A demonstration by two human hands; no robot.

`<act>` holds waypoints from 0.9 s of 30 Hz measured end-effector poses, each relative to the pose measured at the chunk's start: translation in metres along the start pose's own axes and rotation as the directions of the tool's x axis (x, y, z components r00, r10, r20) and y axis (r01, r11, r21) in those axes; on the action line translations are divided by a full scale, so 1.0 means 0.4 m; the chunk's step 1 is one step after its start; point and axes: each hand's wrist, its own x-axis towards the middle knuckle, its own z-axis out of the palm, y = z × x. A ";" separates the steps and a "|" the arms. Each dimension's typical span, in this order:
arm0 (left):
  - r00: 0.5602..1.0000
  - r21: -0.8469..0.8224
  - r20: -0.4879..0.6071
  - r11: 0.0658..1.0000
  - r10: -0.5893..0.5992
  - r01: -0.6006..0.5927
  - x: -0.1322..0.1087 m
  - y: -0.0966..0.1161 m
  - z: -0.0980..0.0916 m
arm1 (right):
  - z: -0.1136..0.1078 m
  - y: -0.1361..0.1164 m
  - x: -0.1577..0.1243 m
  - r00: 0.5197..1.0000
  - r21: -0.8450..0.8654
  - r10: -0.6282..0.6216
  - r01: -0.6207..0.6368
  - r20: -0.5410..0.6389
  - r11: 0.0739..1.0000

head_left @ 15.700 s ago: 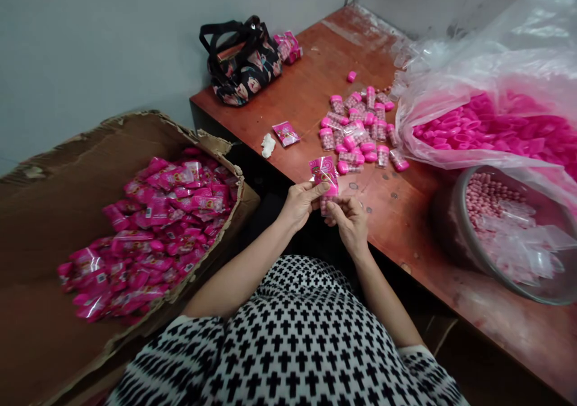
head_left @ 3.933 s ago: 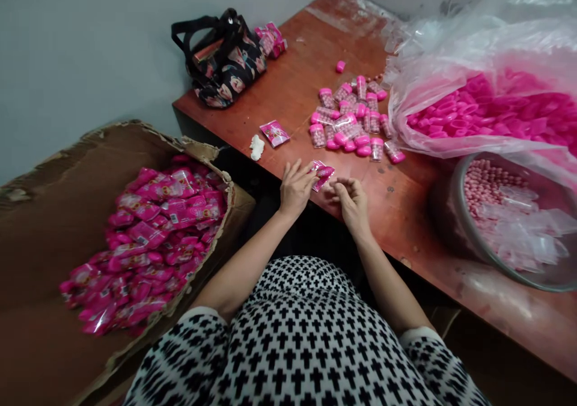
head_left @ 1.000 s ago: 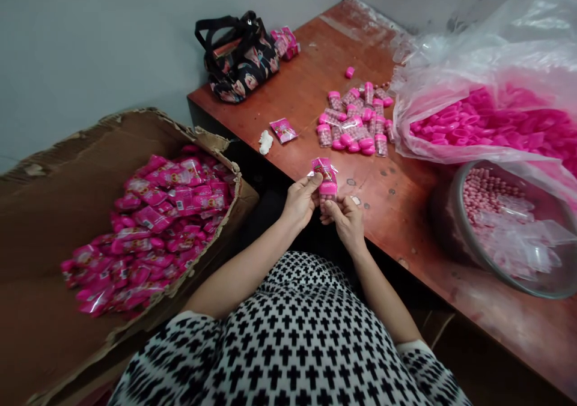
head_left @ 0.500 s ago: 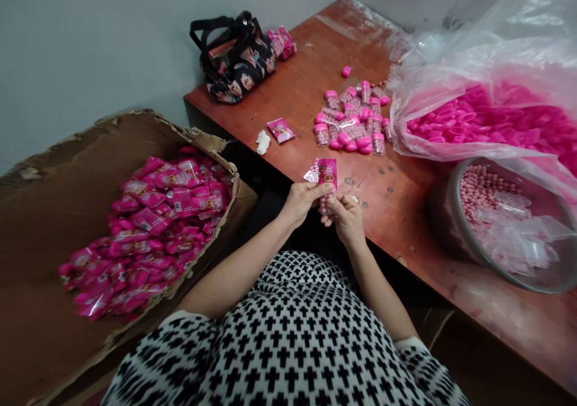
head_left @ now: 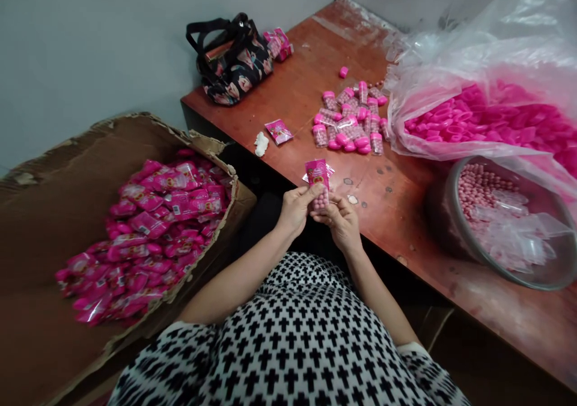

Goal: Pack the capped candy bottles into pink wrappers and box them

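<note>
In front of my body, at the table's edge, both hands hold a small pink printed packet [head_left: 316, 169], its lower part showing pink candy beads. My left hand [head_left: 294, 212] pinches its left side with thumb on top. My right hand [head_left: 343, 224] is closed at the lower right of the packet, fingers curled under it. Behind the packet a bit of shiny wrapper [head_left: 330, 170] shows; whether it is a separate piece I cannot tell. Beyond the hands lie a flat pink packet [head_left: 279, 131] and a pile of bead-filled clear bottles with pink caps [head_left: 347, 124].
A torn cardboard box [head_left: 27, 214] on the left holds many pink packets [head_left: 153, 220]. On the reddish table [head_left: 406, 214] are a floral handbag [head_left: 238, 69], a crumpled white scrap [head_left: 261, 144], a plastic bag of pink caps [head_left: 491, 118] and a grey tub [head_left: 455, 226] with beads and clear bottles.
The packet has shifted slightly left and turned in my hands. My right hand's fingers have moved from the front of its lower end to its side and underside.
</note>
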 end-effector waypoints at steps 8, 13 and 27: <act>0.991 -0.094 0.081 0.990 -0.102 0.110 -0.032 -0.013 0.001 | 0.008 0.004 0.023 0.994 0.046 -0.055 0.060 -0.098 0.997; 0.998 -0.178 -0.012 0.983 0.053 -0.055 -0.061 0.077 -0.064 | 0.025 -0.012 0.044 0.997 -0.037 -0.039 0.042 0.071 0.998; 0.810 0.893 0.368 0.067 0.457 -0.444 0.158 -0.023 -0.081 | -0.047 -0.043 0.044 0.994 -0.254 -0.078 0.057 -0.073 0.966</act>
